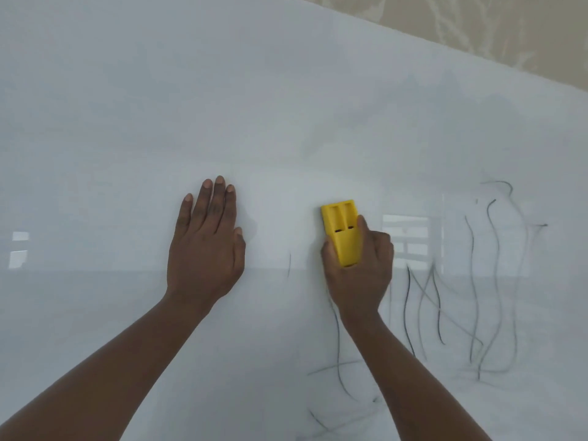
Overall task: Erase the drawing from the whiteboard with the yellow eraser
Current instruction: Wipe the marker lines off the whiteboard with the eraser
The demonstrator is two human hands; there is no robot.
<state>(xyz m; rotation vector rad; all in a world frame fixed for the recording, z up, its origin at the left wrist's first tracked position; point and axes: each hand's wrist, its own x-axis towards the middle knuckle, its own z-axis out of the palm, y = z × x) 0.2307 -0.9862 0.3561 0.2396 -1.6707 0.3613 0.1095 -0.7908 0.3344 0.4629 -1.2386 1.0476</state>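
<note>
A glossy whiteboard (222,100) fills almost the whole view. My right hand (361,275) grips the lower half of the yellow eraser (342,229), which lies flat against the board with its upper end free. Wavy dark marker lines (477,297) run to the right of that hand and below it, with fainter strokes near the bottom edge. A short stray line (289,264) sits just left of the eraser. My left hand (206,246) rests flat on the board, fingers together, holding nothing, well left of the eraser.
Beige patterned wallpaper (509,23) shows past the board's upper right edge. Bright window reflections (409,240) glint on the board beside my right hand and at the far left (19,249). The board's upper and left areas carry only faint smudges.
</note>
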